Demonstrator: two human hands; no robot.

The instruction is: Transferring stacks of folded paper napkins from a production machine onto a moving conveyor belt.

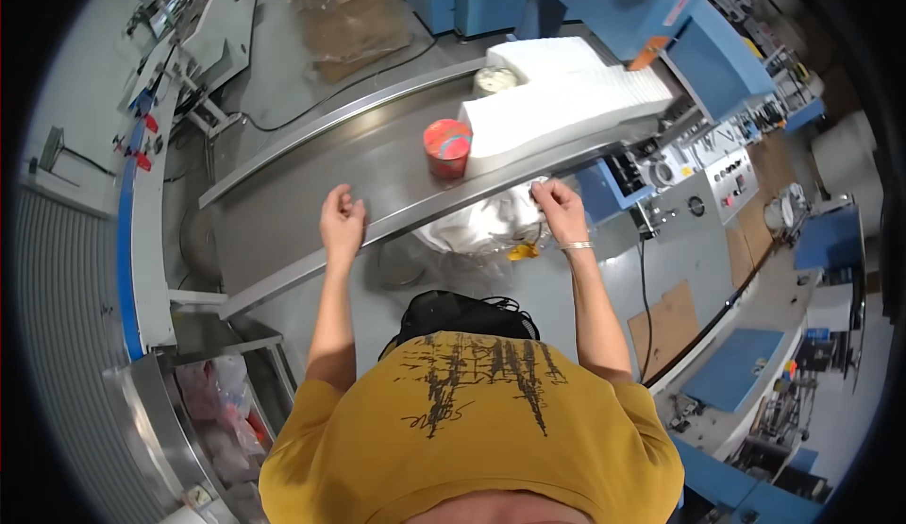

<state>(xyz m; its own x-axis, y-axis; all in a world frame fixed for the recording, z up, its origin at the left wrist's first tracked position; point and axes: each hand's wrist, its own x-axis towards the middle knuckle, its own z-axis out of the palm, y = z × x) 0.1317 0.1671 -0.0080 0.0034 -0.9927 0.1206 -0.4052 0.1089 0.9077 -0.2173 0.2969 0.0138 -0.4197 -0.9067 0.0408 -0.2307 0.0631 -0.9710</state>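
My left hand (343, 226) is raised over the near edge of a long grey metal trough (311, 179). Its fingers are loosely curled and a little apart, with nothing visible in them. My right hand (563, 212) is beside the trough's near rail, thumb and fingertips pinched together; whether anything small is between them I cannot make out. A red round tub (447, 151) with blue marks stands in the trough between my hands, farther away. Against its right side lies a long stack of white cups or lids (576, 113), nested in rows. A silvery plastic bag (486, 225) lies below the rail, near my right hand.
Behind the white stack stands a round pale container (494, 81). Blue machinery (698, 52) borders the trough's right end. A brown bundle in clear plastic (347, 19) lies on the floor beyond. At lower left is a metal cabinet (184, 420); cardboard (663, 330) lies at right.
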